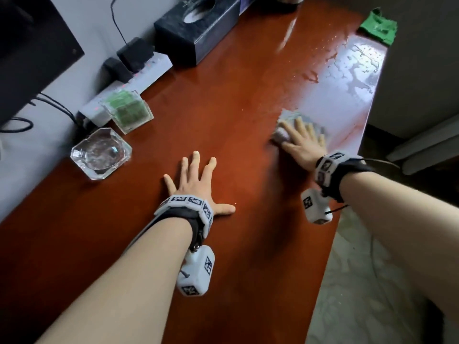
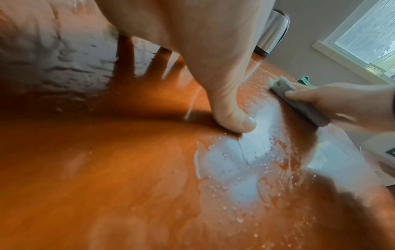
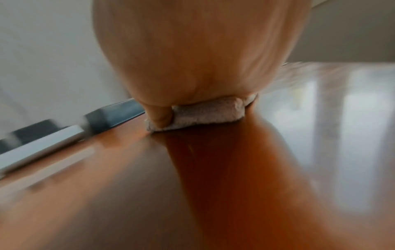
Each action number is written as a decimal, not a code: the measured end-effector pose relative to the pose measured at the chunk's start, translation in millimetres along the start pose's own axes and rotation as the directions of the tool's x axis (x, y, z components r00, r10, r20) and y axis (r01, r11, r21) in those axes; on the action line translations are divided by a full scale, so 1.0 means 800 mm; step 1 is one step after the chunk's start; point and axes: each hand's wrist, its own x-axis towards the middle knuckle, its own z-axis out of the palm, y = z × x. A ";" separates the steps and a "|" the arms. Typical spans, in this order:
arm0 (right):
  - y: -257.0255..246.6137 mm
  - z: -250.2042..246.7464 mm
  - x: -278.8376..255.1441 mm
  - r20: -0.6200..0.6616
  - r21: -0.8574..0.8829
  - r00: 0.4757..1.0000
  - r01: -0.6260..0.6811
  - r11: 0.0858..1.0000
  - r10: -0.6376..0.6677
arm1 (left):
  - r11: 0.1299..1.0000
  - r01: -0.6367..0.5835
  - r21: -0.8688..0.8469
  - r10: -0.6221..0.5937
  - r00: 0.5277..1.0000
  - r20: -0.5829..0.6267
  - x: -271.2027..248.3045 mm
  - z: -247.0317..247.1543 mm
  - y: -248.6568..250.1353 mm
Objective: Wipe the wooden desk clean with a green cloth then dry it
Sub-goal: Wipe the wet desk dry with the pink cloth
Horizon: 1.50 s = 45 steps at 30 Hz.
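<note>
The glossy reddish wooden desk [image 1: 223,95] fills the head view. My left hand [image 1: 196,180] lies flat on it near the middle, fingers spread, holding nothing; its thumb [image 2: 226,110] presses the wood. My right hand [image 1: 301,142] presses a folded grey cloth [image 1: 283,134] onto the desk with straight fingers, near the right edge. The grey cloth [image 3: 205,113] shows under my palm in the blurred right wrist view. A crumpled green cloth [image 1: 378,27] lies at the desk's far right corner, apart from both hands. Water [image 1: 357,68] pools beyond my right hand, and droplets [image 2: 235,160] sit between the hands.
Along the left wall stand a dark tissue box [image 1: 196,28], a white power strip [image 1: 129,85] with black plugs, a clear box with green contents [image 1: 126,110] and a glass ashtray [image 1: 100,152]. A metal kettle [image 2: 273,32] stands at the far end. The desk's right edge drops to the floor.
</note>
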 end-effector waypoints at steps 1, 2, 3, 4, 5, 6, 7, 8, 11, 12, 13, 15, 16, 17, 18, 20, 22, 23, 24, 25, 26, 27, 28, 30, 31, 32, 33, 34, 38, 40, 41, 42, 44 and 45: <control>0.019 -0.004 0.001 -0.016 0.015 0.997 -0.082 0.997 0.082 | 1.000 -0.002 0.003 0.002 1.000 0.007 0.001 0.000 0.001; 0.034 -0.008 -0.001 -0.035 0.025 0.987 -0.154 0.988 0.155 | 1.000 -0.006 0.005 0.006 1.000 0.010 0.001 0.000 0.002; 0.046 -0.008 -0.003 -0.055 0.031 0.975 -0.214 0.976 0.215 | 1.000 -0.008 0.006 0.008 1.000 0.008 0.002 0.001 0.002; 0.049 -0.005 -0.006 -0.073 0.035 0.963 -0.259 0.965 0.261 | 1.000 -0.011 0.008 0.011 1.000 0.001 0.002 0.002 0.001; 0.046 0.001 -0.010 -0.090 0.042 0.952 -0.291 0.956 0.294 | 1.000 -0.016 0.010 0.016 1.000 -0.006 0.002 0.004 0.000; 0.037 0.008 -0.014 -0.105 0.047 0.944 -0.309 0.950 0.312 | 1.000 -0.023 0.013 0.023 1.000 -0.014 0.003 0.005 0.000; 0.025 0.016 -0.018 -0.117 0.041 0.943 -0.309 0.950 0.311 | 0.999 -0.029 0.015 0.030 0.999 -0.019 0.003 0.006 -0.001; 0.010 0.023 -0.021 -0.119 0.019 0.950 -0.288 0.957 0.289 | 0.999 -0.034 0.015 0.034 0.999 -0.021 0.004 0.006 -0.001; -0.040 0.041 -0.030 -0.083 -0.030 0.985 -0.152 0.988 0.149 | 0.999 -0.036 0.011 0.036 0.999 -0.031 0.005 0.008 -0.002; -0.058 0.046 -0.034 -0.066 -0.039 0.993 -0.103 0.994 0.100 | 0.999 -0.038 0.006 0.039 0.998 -0.040 0.004 0.008 -0.002; -0.075 0.052 -0.040 -0.047 -0.053 0.998 -0.053 0.997 0.050 | 0.999 -0.042 0.000 0.042 0.998 -0.052 0.003 0.009 -0.001; -0.103 0.063 -0.054 -0.019 -0.088 0.998 0.059 0.994 -0.060 | 0.999 -0.045 -0.015 0.044 0.996 -0.072 0.002 0.011 -0.001; -0.110 0.068 -0.063 -0.010 -0.103 0.993 0.112 0.988 -0.114 | 0.999 -0.045 -0.017 0.044 0.996 -0.076 0.002 0.011 -0.001; -0.112 0.072 -0.072 0.003 -0.114 0.987 0.161 0.980 -0.162 | 0.999 -0.043 -0.014 0.042 0.996 -0.073 0.002 0.010 -0.001; -0.109 0.074 -0.082 0.019 -0.127 0.979 0.205 0.971 -0.204 | 0.999 -0.043 -0.010 0.042 0.997 -0.070 0.002 0.010 -0.001; -0.087 0.073 -0.099 0.055 -0.156 0.962 0.271 0.950 -0.266 | 0.999 -0.048 0.003 0.048 0.997 -0.060 0.003 0.009 -0.002; -0.054 0.067 -0.107 0.062 -0.136 0.969 0.246 0.960 -0.240 | 0.998 -0.055 0.022 0.056 0.997 -0.047 0.003 0.008 -0.005; -0.034 0.062 -0.109 0.048 -0.110 0.982 0.184 0.977 -0.180 | 0.998 -0.060 0.035 0.061 0.997 -0.038 0.002 0.007 -0.006; -0.015 0.056 -0.109 0.027 -0.088 0.995 0.101 0.991 -0.099 | 0.997 -0.067 0.046 0.068 0.997 -0.030 0.001 0.006 -0.008; 0.004 0.051 -0.109 0.007 -0.070 1.000 0.008 0.998 -0.007 | 0.996 -0.075 0.055 0.076 0.997 -0.020 -0.001 0.004 -0.010; 0.019 0.046 -0.109 -0.008 -0.052 0.997 -0.081 0.995 0.081 | 0.994 -0.086 0.063 0.086 0.996 -0.004 -0.003 0.002 -0.012; 0.028 0.043 -0.109 -0.021 -0.031 0.987 -0.159 0.987 0.159 | 0.993 -0.099 0.072 0.098 0.995 0.014 -0.006 -0.001 -0.015; 0.028 0.042 -0.108 -0.026 -0.007 0.974 -0.227 0.974 0.227 | 0.990 -0.111 0.083 0.109 0.994 0.032 -0.010 -0.004 -0.019; 0.007 0.049 -0.108 -0.029 0.054 0.943 -0.330 0.942 0.332 | 0.986 -0.132 0.100 0.126 0.990 0.063 -0.023 -0.004 -0.027; -0.014 0.055 -0.109 -0.031 0.078 0.937 -0.345 0.935 0.349 | 0.986 -0.135 0.100 0.128 0.989 0.072 -0.030 -0.002 -0.032; -0.037 0.062 -0.112 -0.030 0.085 0.944 -0.324 0.942 0.327 | 0.986 -0.138 0.097 0.130 0.988 0.078 -0.037 0.002 -0.036; -0.061 0.071 -0.116 -0.026 0.074 0.963 -0.266 0.961 0.269 | 0.986 -0.141 0.091 0.134 0.988 0.079 -0.044 0.006 -0.041; -0.086 0.081 -0.123 -0.019 0.049 0.983 -0.184 0.982 0.185 | 0.986 -0.147 0.084 0.140 0.987 0.075 -0.049 0.009 -0.046; -0.159 0.118 -0.171 0.045 -0.079 0.983 0.181 0.980 -0.178 | 0.980 -0.185 0.079 0.183 0.982 0.035 -0.058 0.016 -0.067; -0.154 0.125 -0.194 0.092 -0.141 0.950 0.307 0.941 -0.297 | 0.978 -0.189 0.089 0.185 0.981 0.050 -0.062 0.015 -0.075; -0.141 0.124 -0.202 0.101 -0.172 0.936 0.350 0.921 -0.337 | 0.979 -0.181 0.091 0.176 0.983 0.059 -0.065 0.015 -0.079; -0.123 0.122 -0.206 0.102 -0.185 0.929 0.369 0.911 -0.355 | 0.981 -0.170 0.089 0.165 0.984 0.064 -0.069 0.016 -0.083; -0.081 0.112 -0.208 0.076 -0.145 0.953 0.303 0.942 -0.294 | 0.986 -0.151 0.075 0.146 0.987 0.062 -0.080 0.021 -0.092; -0.060 0.107 -0.206 0.047 -0.116 0.974 0.225 0.967 -0.221 | 0.988 -0.142 0.065 0.139 0.989 0.055 -0.086 0.025 -0.097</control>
